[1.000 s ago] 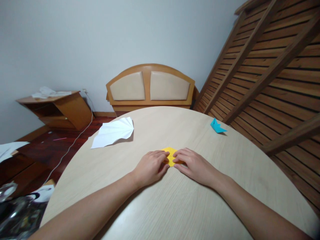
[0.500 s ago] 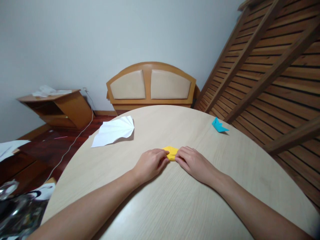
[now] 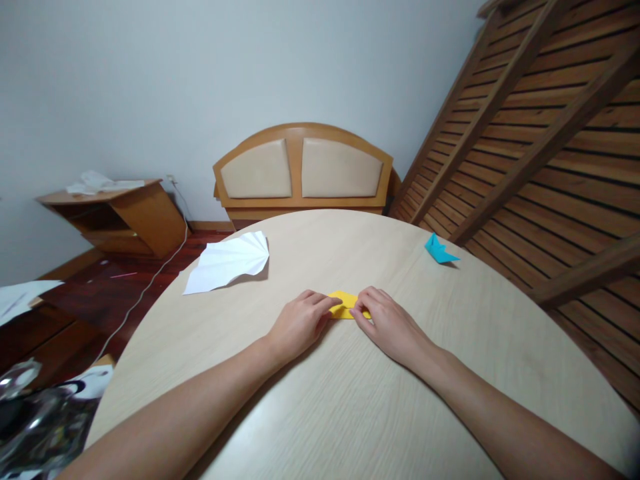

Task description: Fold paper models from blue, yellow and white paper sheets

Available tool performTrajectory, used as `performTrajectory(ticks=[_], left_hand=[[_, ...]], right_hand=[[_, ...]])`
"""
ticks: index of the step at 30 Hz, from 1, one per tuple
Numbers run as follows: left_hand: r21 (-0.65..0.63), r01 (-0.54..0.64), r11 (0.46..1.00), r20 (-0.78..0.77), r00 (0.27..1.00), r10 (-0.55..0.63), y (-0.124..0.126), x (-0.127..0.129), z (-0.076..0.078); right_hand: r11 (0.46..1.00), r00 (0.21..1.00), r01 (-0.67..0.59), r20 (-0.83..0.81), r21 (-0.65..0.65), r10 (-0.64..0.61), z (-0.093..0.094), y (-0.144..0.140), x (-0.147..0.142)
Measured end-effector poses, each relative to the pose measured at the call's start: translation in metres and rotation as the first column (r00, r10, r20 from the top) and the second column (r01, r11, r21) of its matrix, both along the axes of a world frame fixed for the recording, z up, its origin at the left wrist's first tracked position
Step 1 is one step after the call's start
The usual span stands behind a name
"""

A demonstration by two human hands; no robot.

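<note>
A small folded yellow paper [image 3: 344, 305] lies flat near the middle of the round pale wooden table [image 3: 350, 400]. My left hand [image 3: 299, 325] presses its fingertips on the paper's left end. My right hand [image 3: 387, 323] presses on its right end. Both hands rest palm down, and most of the paper's near edge is hidden under the fingers.
A white pleated paper fan shape [image 3: 227, 262] lies at the table's far left edge. A small blue folded paper boat [image 3: 439, 249] sits at the far right. Beyond the table stand a wooden headboard [image 3: 303, 173], a slatted bed frame [image 3: 540, 147] and a low cabinet [image 3: 115, 217].
The yellow paper has been folded flatter and narrower, from a wider shape to a thin strip. Both hands have shifted slightly away from me over it.
</note>
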State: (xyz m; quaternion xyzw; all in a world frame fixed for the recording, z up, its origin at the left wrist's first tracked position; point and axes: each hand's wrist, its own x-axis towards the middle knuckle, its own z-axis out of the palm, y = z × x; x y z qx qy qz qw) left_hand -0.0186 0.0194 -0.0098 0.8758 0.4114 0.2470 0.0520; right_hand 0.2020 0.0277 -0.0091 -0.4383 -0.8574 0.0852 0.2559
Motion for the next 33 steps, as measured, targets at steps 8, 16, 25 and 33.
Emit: performTrajectory(ticks=[8,16,25,33], left_hand=[[0.026,0.060,0.998,-0.240,0.969,-0.052,-0.014,0.003,0.015],[0.017,0.043,0.999,-0.269,0.962,-0.037,-0.020,0.005,0.018],[0.096,-0.166,0.981,-0.367,0.911,0.190,-0.039,0.000,0.009],[-0.042,-0.004,0.999,-0.343,0.939,-0.011,-0.041,0.013,0.006]], right_hand=[[0.999,0.998,-0.004,0.068,0.050,0.001,0.006,-0.002,-0.001],[0.995,0.963,-0.034,0.265,-0.090,0.057,-0.002,-0.037,-0.014],[0.989,0.960,-0.032,0.271,-0.142,0.070,0.001,-0.033,-0.012],[0.982,0.943,-0.034,0.320,-0.188,0.094,0.006,-0.031,-0.012]])
